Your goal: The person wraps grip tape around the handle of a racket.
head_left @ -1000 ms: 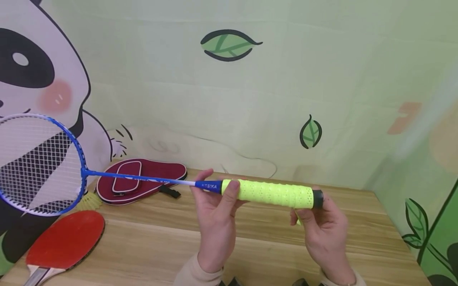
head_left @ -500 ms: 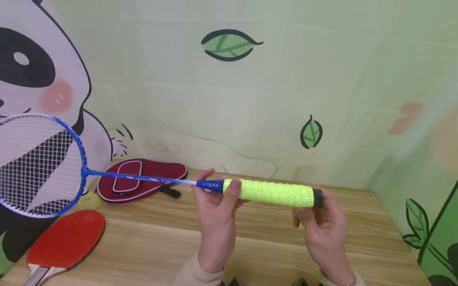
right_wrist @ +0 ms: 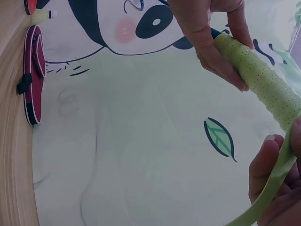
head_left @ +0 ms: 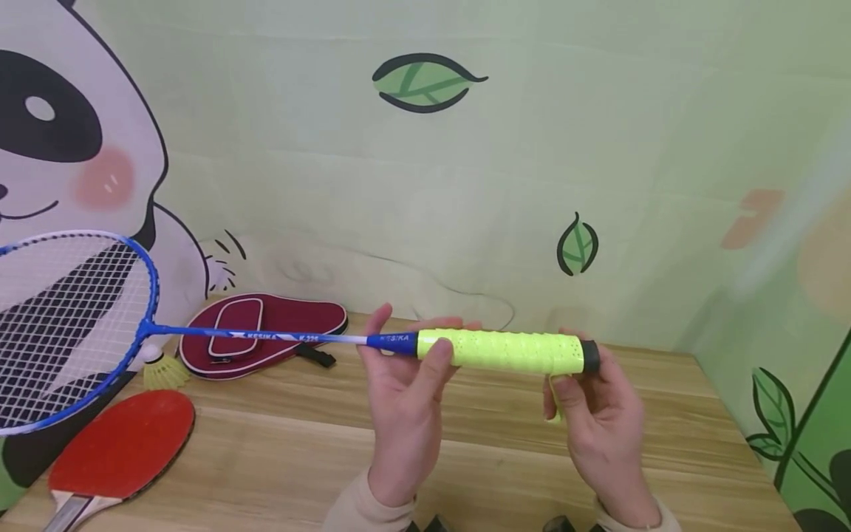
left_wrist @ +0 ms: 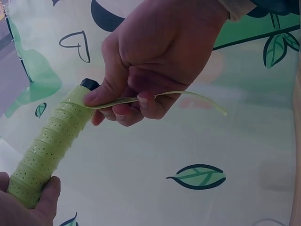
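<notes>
A blue and white badminton racket (head_left: 319,338) lies level across the head view, strings to the left. Its handle is wrapped in perforated neon-yellow grip tape (head_left: 505,350), ending just short of the black butt cap (head_left: 590,356). My left hand (head_left: 407,403) holds the handle's upper end by the blue cone, thumb in front. At the butt end, my right hand (head_left: 603,432) pinches the free tail of the tape between thumb and fingers. In the left wrist view that tail (left_wrist: 193,95) runs past the right fingers (left_wrist: 149,104) and hangs loose.
On the wooden table (head_left: 279,458) lie a red table tennis bat (head_left: 126,443), a yellow shuttlecock (head_left: 165,369) and a maroon bat case (head_left: 299,314). A cloth backdrop (head_left: 465,192) with a panda and leaves rises behind the table.
The racket has rolled about its length, so its head sits lower and more of the shuttlecock shows. Its butt end has risen slightly, and more of the tape's tail shows below the handle.
</notes>
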The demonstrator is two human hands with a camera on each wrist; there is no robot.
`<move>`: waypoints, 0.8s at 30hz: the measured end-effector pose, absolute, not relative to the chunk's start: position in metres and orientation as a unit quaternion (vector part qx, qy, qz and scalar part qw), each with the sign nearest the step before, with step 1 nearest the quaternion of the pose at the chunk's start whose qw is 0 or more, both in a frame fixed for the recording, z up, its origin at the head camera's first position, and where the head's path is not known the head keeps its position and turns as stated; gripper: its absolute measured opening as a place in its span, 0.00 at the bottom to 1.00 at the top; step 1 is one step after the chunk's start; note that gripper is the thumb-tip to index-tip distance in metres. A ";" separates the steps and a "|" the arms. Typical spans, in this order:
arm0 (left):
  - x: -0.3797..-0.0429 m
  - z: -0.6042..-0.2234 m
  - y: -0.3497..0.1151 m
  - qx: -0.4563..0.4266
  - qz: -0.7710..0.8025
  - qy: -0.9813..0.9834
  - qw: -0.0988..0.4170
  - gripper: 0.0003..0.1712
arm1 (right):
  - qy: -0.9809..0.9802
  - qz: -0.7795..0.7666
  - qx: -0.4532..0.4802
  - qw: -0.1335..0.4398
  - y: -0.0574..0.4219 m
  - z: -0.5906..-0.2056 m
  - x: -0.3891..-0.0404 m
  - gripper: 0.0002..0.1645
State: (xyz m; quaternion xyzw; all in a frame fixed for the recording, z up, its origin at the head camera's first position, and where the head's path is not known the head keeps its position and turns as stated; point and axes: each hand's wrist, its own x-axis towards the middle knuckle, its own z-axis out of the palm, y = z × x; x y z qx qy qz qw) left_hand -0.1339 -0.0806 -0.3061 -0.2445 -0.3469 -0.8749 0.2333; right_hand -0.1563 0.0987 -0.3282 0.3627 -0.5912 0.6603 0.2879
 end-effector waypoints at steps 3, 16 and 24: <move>-0.135 -0.306 -0.080 -0.232 -0.875 -0.351 0.239 0.31 | -0.585 0.669 0.360 0.284 0.098 -0.328 -0.156 0.25; -0.136 -0.306 -0.080 -0.173 -0.882 -0.363 0.245 0.28 | -0.574 0.677 0.361 0.287 0.099 -0.329 -0.156 0.12; -0.136 -0.304 -0.080 -0.141 -0.881 -0.380 0.242 0.28 | -0.581 0.662 0.378 0.285 0.100 -0.328 -0.155 0.23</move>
